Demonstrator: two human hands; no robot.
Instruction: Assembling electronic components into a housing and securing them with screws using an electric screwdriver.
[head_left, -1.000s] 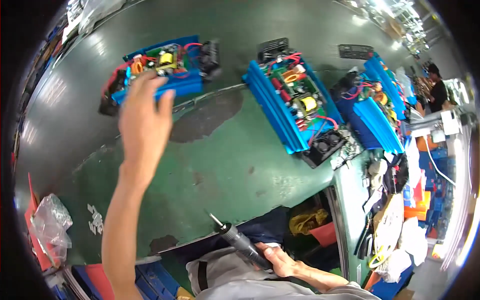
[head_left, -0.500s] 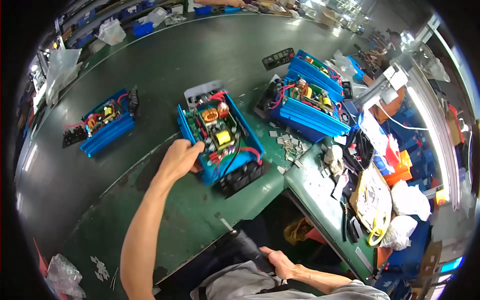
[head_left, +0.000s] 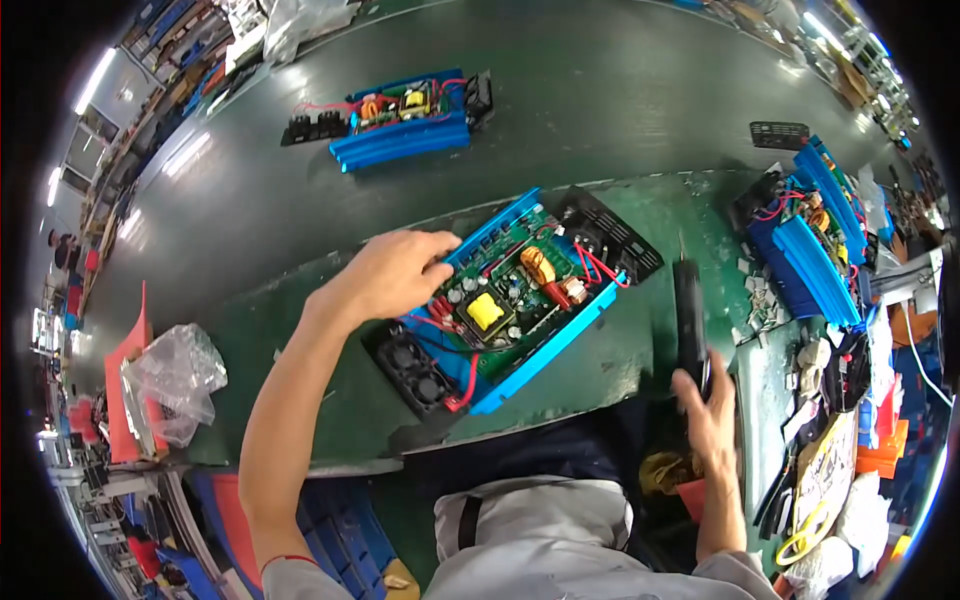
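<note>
Left hand (head_left: 388, 275): palm down, wrist slightly bent, at the upper-left wall of the near case; thumb inside the wall, forefinger stretched along its top, the pair closed on the edge as far as I can see from here. Forearm bare, rising from the lower left, elbow out, grey sleeve at the bottom.

Right hand (head_left: 710, 410): wrapped round the lower handle of a black screwdriver (head_left: 690, 320), thumb on the left side, forearm almost vertical. Tool upright, shaft pointing away from the body, well apart from the case.

Near case (head_left: 552, 355): one, blue, open-topped, lying aslant on the green bench (head_left: 640, 335) between the two hands. Contents: circuit board (head_left: 510, 340) with a yellow block (head_left: 485, 311), a copper-coloured coil (head_left: 537, 265) and red wires. Fan panel (head_left: 408, 370) at the lower-left end; slotted black panel (head_left: 622, 240) at the upper-right end.

Far case (head_left: 400, 148): one, blue, on the dark surface beyond.

Right-hand cases (head_left: 818, 268): two, blue, side by side at the bench's right.

Sundries: small loose pieces (head_left: 762, 305) near those two; clear bag (head_left: 185, 380) beside a red sheet (head_left: 124, 395), far left; yellow loop (head_left: 808, 535), lower right.
</note>
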